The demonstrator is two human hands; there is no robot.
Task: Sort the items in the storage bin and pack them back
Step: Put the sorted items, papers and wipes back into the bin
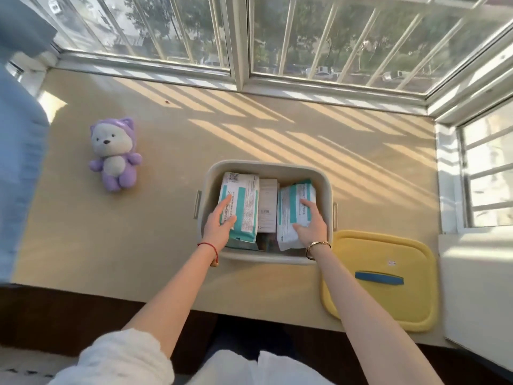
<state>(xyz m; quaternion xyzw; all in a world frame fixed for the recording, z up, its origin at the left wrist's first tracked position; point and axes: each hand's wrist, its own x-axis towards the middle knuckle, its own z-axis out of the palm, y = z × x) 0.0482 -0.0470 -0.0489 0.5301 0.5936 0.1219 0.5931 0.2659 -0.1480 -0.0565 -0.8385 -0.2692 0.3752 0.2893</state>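
A cream storage bin (266,165) stands on the beige sill in front of me. Inside it lie two white-and-teal soft packets with a white box (267,201) between them. My left hand (219,225) grips the near left edge of the left packet (244,195), thumb on top. My right hand (312,226) holds the right packet (291,204), which is tilted up against the bin's right wall. The bin's bottom is mostly hidden by the packets.
The bin's yellow lid (388,254) with a blue handle lies to the right, overhanging the sill's front edge. A purple plush bear (115,155) lies at the left. Barred windows close the far side and right; a blue curtain (19,162) hangs left.
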